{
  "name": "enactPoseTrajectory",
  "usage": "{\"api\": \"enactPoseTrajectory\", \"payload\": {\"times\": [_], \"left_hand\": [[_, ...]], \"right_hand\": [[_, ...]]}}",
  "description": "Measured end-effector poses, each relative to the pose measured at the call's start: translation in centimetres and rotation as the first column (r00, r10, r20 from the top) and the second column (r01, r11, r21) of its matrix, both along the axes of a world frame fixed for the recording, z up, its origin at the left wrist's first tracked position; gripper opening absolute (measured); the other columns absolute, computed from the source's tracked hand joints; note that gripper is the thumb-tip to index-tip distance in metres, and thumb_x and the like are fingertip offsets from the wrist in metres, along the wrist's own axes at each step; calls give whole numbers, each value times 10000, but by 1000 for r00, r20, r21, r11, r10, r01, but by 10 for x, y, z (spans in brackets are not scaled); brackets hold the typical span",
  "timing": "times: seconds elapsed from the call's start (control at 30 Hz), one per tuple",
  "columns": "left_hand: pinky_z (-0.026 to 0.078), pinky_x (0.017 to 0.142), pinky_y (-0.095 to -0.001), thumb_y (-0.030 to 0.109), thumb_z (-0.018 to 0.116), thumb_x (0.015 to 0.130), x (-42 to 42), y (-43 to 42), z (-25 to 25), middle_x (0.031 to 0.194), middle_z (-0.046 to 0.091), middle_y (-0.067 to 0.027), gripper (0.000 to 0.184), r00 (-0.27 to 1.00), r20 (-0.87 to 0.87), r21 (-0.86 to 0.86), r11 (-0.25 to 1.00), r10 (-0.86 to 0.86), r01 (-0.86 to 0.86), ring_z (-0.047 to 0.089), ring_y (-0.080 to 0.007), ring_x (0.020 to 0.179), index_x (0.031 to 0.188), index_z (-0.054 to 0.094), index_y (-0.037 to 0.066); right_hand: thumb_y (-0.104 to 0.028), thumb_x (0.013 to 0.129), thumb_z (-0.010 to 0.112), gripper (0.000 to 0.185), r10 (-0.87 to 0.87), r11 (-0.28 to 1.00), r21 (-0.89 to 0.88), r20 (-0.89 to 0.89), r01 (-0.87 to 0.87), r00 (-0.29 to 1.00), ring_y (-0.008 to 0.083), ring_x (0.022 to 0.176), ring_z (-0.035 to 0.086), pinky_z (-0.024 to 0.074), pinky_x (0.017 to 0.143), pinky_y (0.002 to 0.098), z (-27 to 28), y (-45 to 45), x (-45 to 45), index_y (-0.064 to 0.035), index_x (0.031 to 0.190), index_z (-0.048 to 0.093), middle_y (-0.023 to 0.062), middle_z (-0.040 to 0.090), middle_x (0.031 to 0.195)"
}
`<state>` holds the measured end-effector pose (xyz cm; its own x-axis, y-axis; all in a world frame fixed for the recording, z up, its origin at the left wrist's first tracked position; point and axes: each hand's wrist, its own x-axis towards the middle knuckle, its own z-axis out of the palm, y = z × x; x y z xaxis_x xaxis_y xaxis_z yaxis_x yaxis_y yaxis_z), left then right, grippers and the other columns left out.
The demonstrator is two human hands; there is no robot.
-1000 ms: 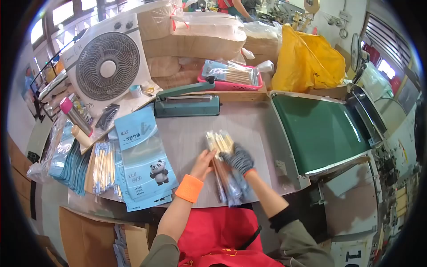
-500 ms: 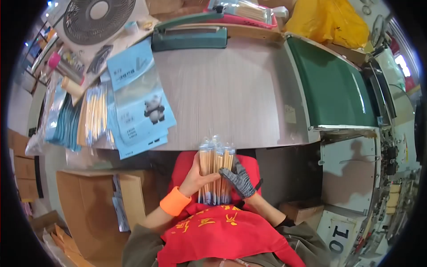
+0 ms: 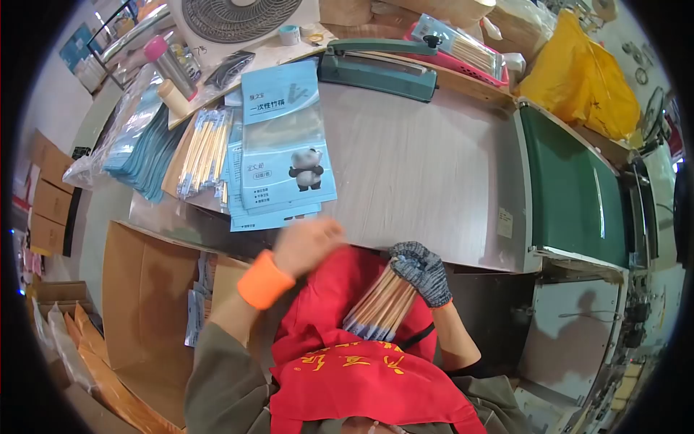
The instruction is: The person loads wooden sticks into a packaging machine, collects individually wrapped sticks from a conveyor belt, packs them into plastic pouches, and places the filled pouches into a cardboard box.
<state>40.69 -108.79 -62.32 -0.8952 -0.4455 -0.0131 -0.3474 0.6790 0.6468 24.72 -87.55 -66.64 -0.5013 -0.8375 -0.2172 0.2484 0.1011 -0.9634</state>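
Note:
A bundle of wrapped bamboo chopsticks (image 3: 382, 305) slants over my lap in front of the red apron (image 3: 340, 376). My right hand (image 3: 423, 273), in a grey knit glove, is closed round the upper end of that bundle. My left hand (image 3: 309, 244), bare with an orange wristband, is off the bundle, above the table's front edge. Motion smears its fingers, so their pose is unclear. Just beyond it lie flat blue printed bags (image 3: 282, 145) with a panda picture, stacked on the table. More wrapped chopsticks (image 3: 206, 155) are piled left of these bags.
A green bag sealer (image 3: 379, 74) stands at the table's back, near a pink basket (image 3: 499, 78). Folded blue bags (image 3: 141, 159) and a fan (image 3: 238, 14) are at left. The green belt (image 3: 571, 188) borders the right side. An open cardboard box (image 3: 144, 304) sits below left.
My left hand has let go of the chopsticks and moved up toward the blue bags. My right hand now holds the bundle alone, tilted. The camera view has shifted.

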Motion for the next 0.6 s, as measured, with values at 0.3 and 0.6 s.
{"api": "enactPoseTrajectory", "payload": {"times": [0.3, 0.6], "left_hand": [[445, 692, -381, 153, 676, 728, -5, -152, -45, 790, 540, -95, 136, 993, -78, -286, 956, -86, 60, 556, -286, 797, 784, 578, 76], [446, 686, -395, 103, 567, 822, -55, -37, -55, 817, 551, -138, 86, 965, -247, -83, 994, -84, 65, 558, -332, 791, 810, 543, 21]], "right_hand": [[-14, 779, 672, 286, 30, 999, -9, -208, -32, 978, 114, 932, 586, 477, 855, 264, -14, -2, 1, -15, 1060, 620, 41, 635, 1015], [-11, 754, 685, 286, 34, 991, -122, -129, -50, 991, 166, 981, 583, 463, 882, 304, -1, 9, 0, -13, 1035, 633, 77, 639, 1023]]}}
